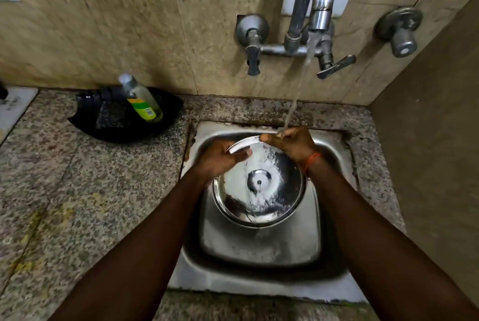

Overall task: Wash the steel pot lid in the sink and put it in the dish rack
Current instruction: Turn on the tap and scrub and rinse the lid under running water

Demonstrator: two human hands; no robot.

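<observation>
Both hands hold the steel lid [259, 188] tilted over the sink [261, 245]: left hand [220, 158] and right hand [293, 143] fingers grasp its far rim under running water [294, 102]. A soap bottle [141, 99] lies in a black tray [124, 118] on the surface [77, 191].

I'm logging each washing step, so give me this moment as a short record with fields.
lid: steel pot lid held over the sink, knob side up
left hand: grip on the lid's far-left rim
right hand: grip on the lid's far rim
water: running from the tap onto the right hand and lid
counter: soap bottle in a black tray
dish rack: not in view
</observation>
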